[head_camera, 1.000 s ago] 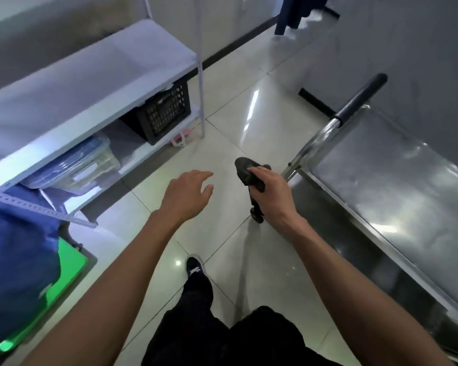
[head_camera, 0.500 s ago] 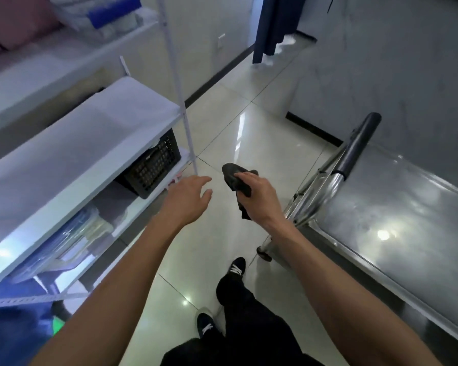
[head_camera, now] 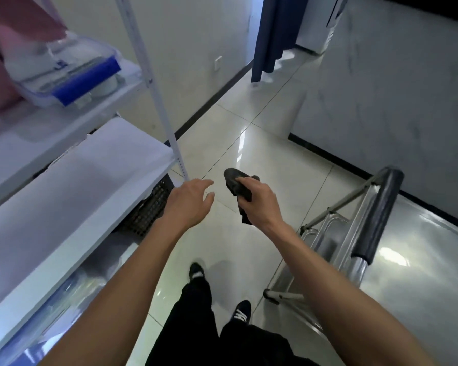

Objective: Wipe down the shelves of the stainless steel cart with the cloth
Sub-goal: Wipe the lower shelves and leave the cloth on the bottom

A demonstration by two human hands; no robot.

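A dark cloth (head_camera: pixel 238 186) is being gripped in the right hand (head_camera: pixel 258 200) at the centre of the frame, fingers curled round the bunched fabric while one end is hanging below the fist. Just to its left, the left hand (head_camera: pixel 189 203) is being held out with relaxed, slightly spread fingers — nothing is being held or touched by it. Both hands are being carried above the glossy tiled floor (head_camera: pixel 222 143), apart from the cart.

The stainless steel cart (head_camera: pixel 421 281) is being shown at the right and lower right, its top shelf gleaming, its black-padded handle (head_camera: pixel 378 215) lying right of the cloth hand and not being touched. Compared with half a second ago, the cart is being seen lower and nearer the right edge, and the handle is being seen closer to the right forearm, while the grip on the cloth is being kept unchanged.

At the left, a white shelving unit (head_camera: pixel 72 180) is being passed — more of its upper tier is being revealed than before, with a clear blue-trimmed container (head_camera: pixel 72 75) on it in the upper left. A black crate (head_camera: pixel 151 207) is being partly hidden beneath the middle tier. Two dark shoes (head_camera: pixel 196 270) are being seen at the bottom centre.
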